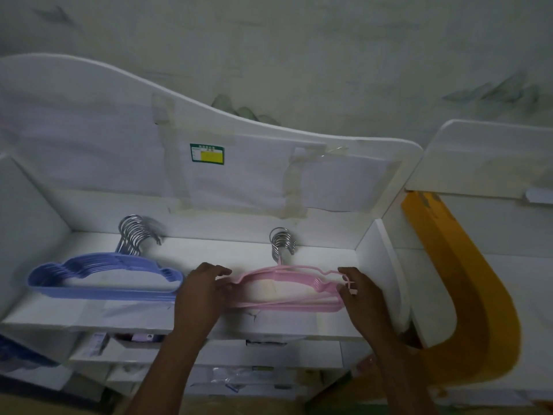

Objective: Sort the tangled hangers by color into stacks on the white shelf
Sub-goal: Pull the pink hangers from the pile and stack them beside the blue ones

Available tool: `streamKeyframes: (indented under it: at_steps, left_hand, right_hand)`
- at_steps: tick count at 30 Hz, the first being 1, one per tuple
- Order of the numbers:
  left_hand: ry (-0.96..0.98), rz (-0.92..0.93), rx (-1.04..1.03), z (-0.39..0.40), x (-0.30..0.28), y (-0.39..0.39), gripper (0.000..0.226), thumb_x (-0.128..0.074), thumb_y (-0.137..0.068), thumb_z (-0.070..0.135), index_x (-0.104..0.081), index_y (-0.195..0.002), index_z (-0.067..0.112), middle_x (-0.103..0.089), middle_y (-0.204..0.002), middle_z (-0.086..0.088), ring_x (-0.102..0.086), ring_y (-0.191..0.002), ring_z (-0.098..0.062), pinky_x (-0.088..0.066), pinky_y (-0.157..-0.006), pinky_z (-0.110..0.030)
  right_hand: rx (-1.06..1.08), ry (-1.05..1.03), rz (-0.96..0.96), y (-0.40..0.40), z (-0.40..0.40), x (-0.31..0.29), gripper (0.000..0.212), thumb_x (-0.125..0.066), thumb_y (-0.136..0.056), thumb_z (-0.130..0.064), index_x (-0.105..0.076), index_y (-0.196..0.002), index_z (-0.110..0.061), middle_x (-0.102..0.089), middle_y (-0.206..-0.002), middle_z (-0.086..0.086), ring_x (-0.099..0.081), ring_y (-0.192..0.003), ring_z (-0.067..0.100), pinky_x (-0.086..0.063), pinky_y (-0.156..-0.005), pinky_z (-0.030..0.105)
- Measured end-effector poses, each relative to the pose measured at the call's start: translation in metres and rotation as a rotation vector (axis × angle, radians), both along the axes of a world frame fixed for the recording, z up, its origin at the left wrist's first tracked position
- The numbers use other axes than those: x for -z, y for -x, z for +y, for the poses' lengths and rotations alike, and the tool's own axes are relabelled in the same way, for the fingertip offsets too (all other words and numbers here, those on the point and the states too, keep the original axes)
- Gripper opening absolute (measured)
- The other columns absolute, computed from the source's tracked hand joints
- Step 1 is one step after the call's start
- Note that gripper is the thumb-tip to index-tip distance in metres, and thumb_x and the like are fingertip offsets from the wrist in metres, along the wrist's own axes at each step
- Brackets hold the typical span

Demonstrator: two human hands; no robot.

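Both hands are on the pink stack, left hand (203, 290) pinching one end, right hand (359, 292) curled round the other, probably squaring it up on the white shelf (209, 320), roughly five pink hangers (284, 287) beside eight-ish blue hangers (104, 275), hooks toward the back.

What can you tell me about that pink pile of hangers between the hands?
The pink hangers are thin, plastic-looking frames with wavy shoulders and shiny metal hooks bunched toward the back wall. They lie flat, loosely stacked, on the white shelf. The left hand grips one end, the right hand the other.
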State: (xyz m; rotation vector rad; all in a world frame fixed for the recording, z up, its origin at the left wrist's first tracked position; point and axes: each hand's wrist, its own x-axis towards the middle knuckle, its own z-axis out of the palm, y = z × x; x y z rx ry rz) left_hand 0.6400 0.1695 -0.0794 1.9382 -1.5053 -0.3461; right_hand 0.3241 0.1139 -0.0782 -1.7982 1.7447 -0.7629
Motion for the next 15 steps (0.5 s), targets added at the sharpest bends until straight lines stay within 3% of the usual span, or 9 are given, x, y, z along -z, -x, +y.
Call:
streamKeyframes:
  at_steps: [5, 9, 15]
  left_hand:
    - [-0.039, -0.078, -0.024, -0.011, 0.002, -0.001, 0.020, -0.070, -0.082, 0.011, -0.076, -0.095, 0.024, -0.070, -0.093, 0.003, -0.065, -0.094, -0.022, -0.050, -0.072, -0.032]
    - [-0.067, -0.114, -0.020, -0.017, 0.001, -0.003, 0.021, -0.069, -0.083, 0.012, -0.077, -0.099, 0.023, -0.073, -0.098, 0.003, -0.067, -0.096, -0.020, -0.050, -0.075, -0.031]
    - [-0.147, -0.166, -0.020, -0.019, -0.002, 0.001, 0.026, -0.063, -0.090, 0.017, -0.074, -0.110, 0.030, -0.073, -0.109, 0.008, -0.067, -0.102, -0.014, -0.050, -0.082, -0.027]
  right_hand:
    - [-0.020, 0.020, 0.153, -0.001, -0.005, -0.002, 0.020, -0.069, -0.087, -0.009, -0.057, -0.095, -0.023, -0.063, -0.089, -0.006, -0.061, -0.080, 0.010, -0.044, -0.062, 0.016]
    - [-0.046, 0.025, 0.235, 0.001, -0.010, -0.002, 0.018, -0.070, -0.086, -0.009, -0.055, -0.086, -0.020, -0.061, -0.078, -0.006, -0.059, -0.069, 0.007, -0.049, -0.058, 0.021]
    - [-0.092, 0.052, 0.411, -0.009, -0.018, -0.007, 0.023, -0.070, -0.087, -0.016, -0.053, -0.073, -0.021, -0.058, -0.065, -0.007, -0.055, -0.057, 0.008, -0.035, -0.047, 0.020]
